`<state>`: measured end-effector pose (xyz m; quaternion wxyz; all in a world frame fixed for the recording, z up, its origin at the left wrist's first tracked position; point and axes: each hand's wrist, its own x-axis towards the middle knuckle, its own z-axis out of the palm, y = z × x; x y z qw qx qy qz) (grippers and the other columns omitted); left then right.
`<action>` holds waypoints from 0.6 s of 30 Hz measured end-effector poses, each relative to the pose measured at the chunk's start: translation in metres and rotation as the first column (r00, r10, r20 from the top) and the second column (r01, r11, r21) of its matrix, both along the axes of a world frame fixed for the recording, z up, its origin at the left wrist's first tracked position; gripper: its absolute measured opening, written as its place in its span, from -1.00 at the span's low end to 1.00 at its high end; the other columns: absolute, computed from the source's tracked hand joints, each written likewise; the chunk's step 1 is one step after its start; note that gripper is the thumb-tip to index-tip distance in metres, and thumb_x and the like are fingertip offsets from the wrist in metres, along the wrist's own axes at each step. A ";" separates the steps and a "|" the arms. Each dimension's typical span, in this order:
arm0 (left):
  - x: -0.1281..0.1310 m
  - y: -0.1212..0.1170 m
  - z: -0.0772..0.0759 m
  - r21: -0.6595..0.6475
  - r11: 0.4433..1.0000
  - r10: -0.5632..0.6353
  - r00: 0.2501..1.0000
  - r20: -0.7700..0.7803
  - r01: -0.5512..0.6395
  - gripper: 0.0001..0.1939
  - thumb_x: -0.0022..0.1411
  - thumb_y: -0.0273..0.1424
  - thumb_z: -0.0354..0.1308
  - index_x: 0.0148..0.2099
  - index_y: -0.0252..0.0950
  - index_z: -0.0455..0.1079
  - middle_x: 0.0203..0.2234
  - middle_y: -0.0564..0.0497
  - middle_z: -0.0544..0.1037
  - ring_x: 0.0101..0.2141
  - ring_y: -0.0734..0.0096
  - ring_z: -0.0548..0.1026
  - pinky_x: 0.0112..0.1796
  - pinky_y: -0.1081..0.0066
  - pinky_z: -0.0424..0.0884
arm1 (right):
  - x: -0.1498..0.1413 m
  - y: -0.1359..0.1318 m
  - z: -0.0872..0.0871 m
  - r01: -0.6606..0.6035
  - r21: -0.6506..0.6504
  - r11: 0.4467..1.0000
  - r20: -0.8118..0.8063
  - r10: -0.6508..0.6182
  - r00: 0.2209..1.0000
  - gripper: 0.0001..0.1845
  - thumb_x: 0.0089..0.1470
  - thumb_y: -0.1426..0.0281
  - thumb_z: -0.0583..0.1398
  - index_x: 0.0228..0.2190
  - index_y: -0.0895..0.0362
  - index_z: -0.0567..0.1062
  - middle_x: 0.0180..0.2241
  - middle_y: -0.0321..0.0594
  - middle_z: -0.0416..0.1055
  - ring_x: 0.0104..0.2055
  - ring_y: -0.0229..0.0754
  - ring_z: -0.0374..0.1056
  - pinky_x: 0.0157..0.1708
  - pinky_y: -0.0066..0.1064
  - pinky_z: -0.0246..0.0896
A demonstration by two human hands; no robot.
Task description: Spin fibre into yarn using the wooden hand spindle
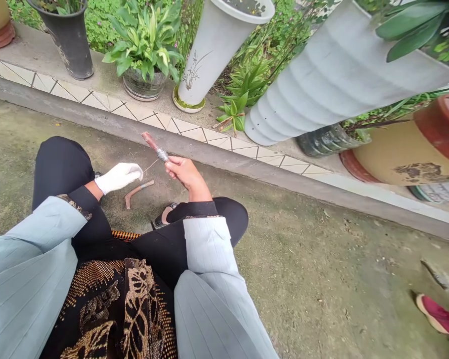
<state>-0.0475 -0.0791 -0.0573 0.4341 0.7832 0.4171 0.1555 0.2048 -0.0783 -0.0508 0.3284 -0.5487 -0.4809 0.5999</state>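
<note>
My right hand (183, 172) is bare and closed around a short reddish-brown stick (151, 142) with wire wound round its middle; the stick points up and to the left. My left hand (119, 177) wears a white glove and pinches a thin wire (150, 166) that runs from its fingertips to the wound part of the stick. A second bent brown stick (136, 192) lies on the concrete just below and between my hands. I sit on the ground with my knees in black trousers on either side.
A tiled curb (194, 133) runs across in front of me. Behind it stand a dark pot (71, 40), a leafy plant in a clear pot (144, 85), tall white pots (209, 55) and a tan and red pot (415, 149). A red shoe (437, 316) shows at lower right.
</note>
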 end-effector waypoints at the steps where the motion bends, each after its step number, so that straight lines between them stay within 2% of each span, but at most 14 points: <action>1: 0.000 0.000 -0.001 0.022 1.000 -0.011 1.000 -0.021 0.012 -0.63 0.28 -0.23 -0.06 -0.27 -0.36 0.48 -0.49 0.04 0.49 -0.48 0.50 0.35 -0.38 0.49 0.27 | -0.001 0.001 -0.003 -0.004 -0.011 1.000 0.074 0.005 0.997 -0.65 0.03 0.37 0.22 -0.12 0.24 0.50 -0.55 -0.39 0.27 -0.61 -0.41 0.08 -0.58 -0.53 0.00; 3: -0.001 0.000 -0.002 0.057 0.998 -0.026 0.998 -0.054 0.029 -0.62 0.29 -0.22 -0.07 -0.25 -0.36 0.48 -0.40 0.01 0.55 -0.41 0.46 0.42 -0.30 0.47 0.31 | -0.003 0.003 -0.006 -0.050 -0.007 0.999 0.242 0.051 0.969 -0.66 0.07 0.40 0.17 -0.10 0.23 0.52 -0.54 -0.37 0.28 -0.59 -0.39 0.11 -0.55 -0.52 0.02; 5: -0.001 0.000 -0.003 0.082 0.995 -0.048 0.993 -0.104 0.057 -0.61 0.29 -0.22 -0.09 -0.24 -0.35 0.48 -0.34 -0.01 0.58 -0.35 0.41 0.47 -0.24 0.45 0.32 | -0.006 0.004 -0.006 -0.147 0.018 0.989 0.447 0.123 0.886 -0.72 0.10 0.38 0.16 -0.17 0.20 0.56 -0.53 -0.34 0.31 -0.54 -0.36 0.15 -0.49 -0.50 0.03; 7: 0.000 0.000 -0.005 0.117 0.986 -0.097 0.974 -0.204 0.122 -0.60 0.29 -0.23 -0.12 -0.23 -0.34 0.49 -0.33 -0.03 0.59 -0.33 0.36 0.48 -0.23 0.42 0.32 | -0.010 0.004 -0.005 -0.264 -0.008 0.965 0.650 0.205 0.732 -0.77 0.10 0.35 0.17 -0.25 0.16 0.59 -0.51 -0.30 0.35 -0.48 -0.31 0.18 -0.44 -0.47 0.03; 9: 0.000 0.000 -0.007 0.149 0.968 -0.144 0.935 -0.323 0.201 -0.59 0.29 -0.23 -0.14 -0.20 -0.32 0.49 -0.34 -0.05 0.59 -0.34 0.32 0.49 -0.26 0.41 0.31 | -0.012 0.003 -0.003 -0.372 -0.144 0.917 0.738 0.350 0.577 -0.79 0.10 0.37 0.19 -0.28 0.15 0.61 -0.50 -0.26 0.39 -0.46 -0.29 0.20 -0.43 -0.44 0.03; 10: -0.001 0.000 -0.008 0.154 0.960 -0.163 0.915 -0.370 0.233 -0.58 0.29 -0.22 -0.14 -0.18 -0.31 0.50 -0.35 -0.06 0.59 -0.35 0.31 0.49 -0.28 0.42 0.29 | -0.013 0.003 -0.002 -0.421 -0.250 0.872 0.715 0.460 0.527 -0.79 0.09 0.39 0.19 -0.27 0.15 0.62 -0.51 -0.25 0.39 -0.47 -0.29 0.21 -0.43 -0.44 0.03; 12: -0.001 0.000 -0.008 0.130 0.954 -0.201 0.899 -0.389 0.270 -0.60 0.29 -0.20 -0.11 -0.16 -0.29 0.50 -0.36 -0.04 0.59 -0.36 0.32 0.49 -0.31 0.43 0.28 | -0.014 0.000 0.000 -0.531 -0.449 0.718 0.545 0.692 0.474 -0.77 0.08 0.43 0.21 -0.22 0.18 0.61 -0.55 -0.27 0.37 -0.53 -0.32 0.19 -0.46 -0.45 0.06; 14: -0.002 0.000 -0.007 0.064 0.954 -0.261 0.916 -0.304 0.293 -0.64 0.28 -0.20 -0.06 -0.20 -0.29 0.50 -0.39 0.00 0.58 -0.38 0.37 0.48 -0.32 0.46 0.28 | -0.015 -0.003 0.001 -0.648 -0.539 0.538 0.317 0.843 0.435 -0.75 0.07 0.44 0.22 -0.18 0.22 0.59 -0.58 -0.32 0.35 -0.58 -0.35 0.16 -0.51 -0.47 0.06; 15: -0.002 -0.001 -0.006 0.025 0.953 -0.290 0.929 -0.230 0.303 -0.66 0.27 -0.21 -0.04 -0.24 -0.29 0.49 -0.40 0.02 0.58 -0.38 0.40 0.47 -0.31 0.47 0.28 | -0.015 -0.005 0.002 -0.707 -0.532 0.465 0.216 0.882 0.418 -0.74 0.06 0.43 0.23 -0.18 0.23 0.58 -0.59 -0.33 0.34 -0.59 -0.37 0.15 -0.53 -0.48 0.05; 16: -0.002 -0.001 -0.005 -0.013 0.951 -0.307 0.941 -0.142 0.308 -0.68 0.26 -0.21 -0.02 -0.28 -0.30 0.48 -0.41 0.04 0.57 -0.39 0.42 0.46 -0.30 0.48 0.29 | -0.016 -0.007 0.004 -0.765 -0.489 0.419 0.130 0.902 0.411 -0.73 0.05 0.41 0.25 -0.18 0.24 0.58 -0.58 -0.35 0.34 -0.59 -0.38 0.15 -0.54 -0.49 0.05; 17: -0.002 -0.002 -0.005 -0.057 0.952 -0.304 0.951 -0.050 0.301 -0.69 0.25 -0.22 0.01 -0.31 -0.31 0.47 -0.42 0.04 0.56 -0.39 0.45 0.45 -0.30 0.49 0.30 | -0.016 -0.008 0.006 -0.813 -0.416 0.407 0.056 0.904 0.424 -0.71 0.03 0.37 0.27 -0.18 0.24 0.57 -0.57 -0.36 0.35 -0.59 -0.39 0.15 -0.54 -0.50 0.05; 18: -0.002 -0.002 -0.006 -0.106 0.958 -0.262 0.964 0.045 0.266 -0.70 0.24 -0.21 0.04 -0.32 -0.32 0.46 -0.45 0.05 0.54 -0.41 0.47 0.43 -0.32 0.50 0.30 | -0.015 -0.010 0.009 -0.842 -0.322 0.433 -0.006 0.888 0.460 -0.69 0.02 0.33 0.29 -0.19 0.24 0.57 -0.55 -0.36 0.35 -0.58 -0.40 0.15 -0.54 -0.51 0.05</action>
